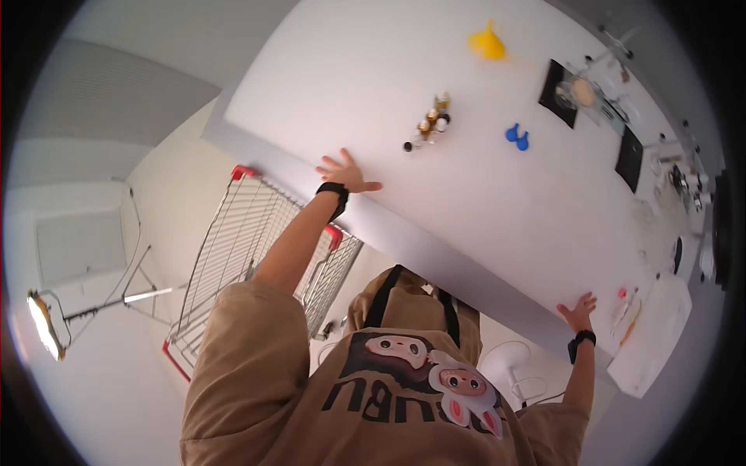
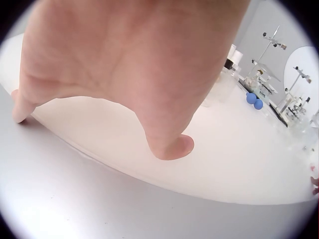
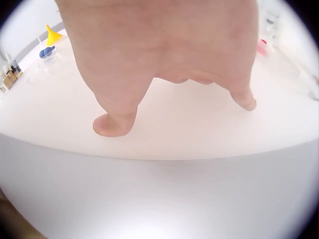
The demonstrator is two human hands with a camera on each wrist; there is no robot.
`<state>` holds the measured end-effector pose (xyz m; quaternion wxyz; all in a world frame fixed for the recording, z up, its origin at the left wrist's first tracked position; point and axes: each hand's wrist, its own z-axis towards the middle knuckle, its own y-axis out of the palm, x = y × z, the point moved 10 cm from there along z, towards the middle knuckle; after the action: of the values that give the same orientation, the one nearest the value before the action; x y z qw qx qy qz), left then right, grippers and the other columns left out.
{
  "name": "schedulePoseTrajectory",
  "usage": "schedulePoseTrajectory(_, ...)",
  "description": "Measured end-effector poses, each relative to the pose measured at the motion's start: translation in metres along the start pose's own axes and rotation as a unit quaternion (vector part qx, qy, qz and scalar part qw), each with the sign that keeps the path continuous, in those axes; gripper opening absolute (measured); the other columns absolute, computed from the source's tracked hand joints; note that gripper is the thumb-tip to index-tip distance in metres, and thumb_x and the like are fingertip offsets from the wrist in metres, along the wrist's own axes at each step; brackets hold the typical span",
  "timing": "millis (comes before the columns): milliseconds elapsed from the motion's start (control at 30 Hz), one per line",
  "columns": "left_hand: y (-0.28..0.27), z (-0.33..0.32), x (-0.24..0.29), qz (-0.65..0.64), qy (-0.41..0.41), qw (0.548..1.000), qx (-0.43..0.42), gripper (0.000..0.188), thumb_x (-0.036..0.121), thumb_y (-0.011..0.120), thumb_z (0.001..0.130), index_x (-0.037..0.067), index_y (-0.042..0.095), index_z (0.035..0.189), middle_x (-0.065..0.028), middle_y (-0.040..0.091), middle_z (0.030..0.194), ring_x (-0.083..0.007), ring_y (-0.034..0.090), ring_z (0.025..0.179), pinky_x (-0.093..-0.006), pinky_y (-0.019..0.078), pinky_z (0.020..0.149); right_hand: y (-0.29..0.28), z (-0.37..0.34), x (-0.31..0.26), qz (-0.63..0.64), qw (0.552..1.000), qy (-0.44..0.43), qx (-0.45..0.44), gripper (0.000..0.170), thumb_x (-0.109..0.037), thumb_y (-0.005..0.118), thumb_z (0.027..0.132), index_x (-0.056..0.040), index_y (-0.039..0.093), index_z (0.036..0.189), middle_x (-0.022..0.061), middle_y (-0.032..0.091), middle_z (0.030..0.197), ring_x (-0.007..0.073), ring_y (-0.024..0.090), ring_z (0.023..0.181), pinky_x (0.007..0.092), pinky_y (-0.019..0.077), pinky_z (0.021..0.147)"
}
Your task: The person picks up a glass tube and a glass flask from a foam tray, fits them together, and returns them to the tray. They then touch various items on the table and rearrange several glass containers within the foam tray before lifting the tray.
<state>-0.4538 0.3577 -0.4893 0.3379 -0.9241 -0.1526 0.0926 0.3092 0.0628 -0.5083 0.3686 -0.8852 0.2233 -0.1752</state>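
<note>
My left hand (image 1: 350,172) rests at the near edge of the white table (image 1: 435,202), fingers spread and thumb stuck out to the side. Nothing is in it. In the left wrist view its palm and thumb (image 2: 169,147) hang over the tabletop. Beyond it stands a cluster of small brown and clear bottles (image 1: 432,120). At the same edge, further right, my right hand (image 1: 579,313) also lies with spread fingers and holds nothing. A small pink object (image 1: 622,293) and an orange stick (image 1: 629,326) lie just past it.
Two blue rubber bulbs (image 1: 517,137) and a yellow funnel (image 1: 488,43) sit on the table. Stands with black bases (image 1: 558,93) and glassware line the far side. A wire shopping cart (image 1: 241,256) with red corners stands against the table at left. A white sheet (image 1: 653,342) covers the right end.
</note>
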Motion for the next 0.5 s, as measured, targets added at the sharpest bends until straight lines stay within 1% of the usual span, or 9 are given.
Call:
schedulePoseTrajectory(133,-0.005,0.006,0.014,0.089,0.039,0.995,-0.027,0.137,0.080,0.063,0.069,-0.002,-0.008,0.152,-0.0383,-0.008,0.154,-0.0675,0.001,0.136,-0.0705,0.0207,0.108,-0.012,-0.012,-0.014,0.062,0.998,0.012,-0.009,0.132,-0.059,0.075,0.075,0.0046,-0.015,0.149,0.0385,-0.013,0.153,0.0578,-0.006,0.142,0.0581,0.0150,0.116)
schedulePoseTrajectory(167,0.002,0.020,0.009,0.124,0.036,0.991,-0.024,0.132,0.081,0.060,0.071,-0.003,-0.001,0.152,-0.0338,-0.008,0.156,-0.0665,0.002,0.136,-0.0708,0.0207,0.108,-0.013,-0.013,-0.014,0.081,0.997,0.008,0.000,0.134,-0.056,0.078,0.073,0.0035,-0.015,0.150,0.0370,-0.013,0.154,0.0562,-0.007,0.142,0.0576,0.0143,0.116)
schedulePoseTrajectory(233,-0.007,-0.002,0.022,0.161,0.035,0.986,-0.040,0.123,0.081,0.055,0.075,-0.006,0.014,0.151,-0.0259,-0.008,0.160,-0.0638,0.006,0.138,-0.0690,0.0223,0.108,-0.016,-0.014,-0.014,0.089,0.996,0.009,0.009,0.135,-0.058,0.078,0.072,0.0036,-0.014,0.150,0.0374,-0.013,0.154,0.0569,-0.007,0.142,0.0577,0.0142,0.117)
schedulePoseTrajectory(267,-0.007,0.004,0.029,0.165,0.043,0.985,-0.039,0.123,0.081,0.055,0.075,-0.006,0.014,0.151,-0.0259,-0.008,0.160,-0.0638,0.006,0.138,-0.0690,0.0223,0.108,-0.015,-0.016,-0.016,0.093,0.996,0.002,0.011,0.137,-0.059,0.078,0.070,0.0038,-0.013,0.150,0.0379,-0.013,0.153,0.0576,-0.007,0.142,0.0578,0.0140,0.117)
schedulePoseTrajectory(333,0.009,0.030,0.023,0.217,0.050,0.970,-0.099,0.122,0.081,0.054,0.076,-0.004,0.012,0.152,-0.0240,-0.009,0.160,-0.0638,0.009,0.138,-0.0676,0.0251,0.108,-0.016,-0.015,-0.014,0.095,0.995,0.007,0.017,0.139,-0.060,0.079,0.069,0.0032,-0.013,0.150,0.0382,-0.013,0.153,0.0582,-0.007,0.141,0.0583,0.0147,0.116)
schedulePoseTrajectory(367,0.013,0.039,0.022,0.211,0.071,0.971,-0.087,0.128,0.081,0.055,0.074,-0.010,0.007,0.150,-0.0356,-0.003,0.156,-0.0679,0.012,0.134,-0.0688,0.0278,0.105,-0.016,-0.015,-0.015,0.088,0.996,0.012,0.009,0.140,-0.061,0.079,0.068,0.0034,-0.014,0.150,0.0386,-0.013,0.153,0.0585,-0.006,0.141,0.0584,0.0151,0.116)
schedulePoseTrajectory(400,0.013,0.038,0.022,0.214,0.078,0.970,-0.087,0.128,0.081,0.055,0.074,-0.010,0.007,0.150,-0.0356,-0.003,0.156,-0.0679,0.012,0.134,-0.0688,0.0278,0.105,-0.018,-0.014,-0.016,0.080,0.997,0.017,0.000,0.141,-0.061,0.080,0.067,0.0036,-0.014,0.150,0.0390,-0.013,0.153,0.0589,-0.005,0.141,0.0586,0.0156,0.116)
schedulePoseTrajectory(467,0.007,0.034,0.020,0.156,0.064,0.985,-0.042,0.137,0.082,0.058,0.072,-0.019,0.001,0.145,-0.0524,0.006,0.143,-0.0716,0.013,0.131,-0.0710,0.0281,0.102,-0.018,-0.010,-0.014,0.072,0.997,0.033,-0.013,0.143,-0.062,0.080,0.066,0.0060,-0.015,0.149,0.0402,-0.010,0.153,0.0571,-0.006,0.142,0.0574,0.0146,0.116)
schedulePoseTrajectory(500,0.005,0.033,0.019,0.150,0.056,0.987,-0.019,0.144,0.082,0.061,0.069,-0.024,-0.004,0.141,-0.0623,0.012,0.130,-0.0729,0.014,0.129,-0.0715,0.0242,0.103,-0.017,-0.007,-0.015,0.054,0.998,0.037,-0.021,0.144,-0.063,0.080,0.066,0.0067,-0.015,0.148,0.0410,-0.010,0.152,0.0587,-0.005,0.141,0.0583,0.0163,0.116)
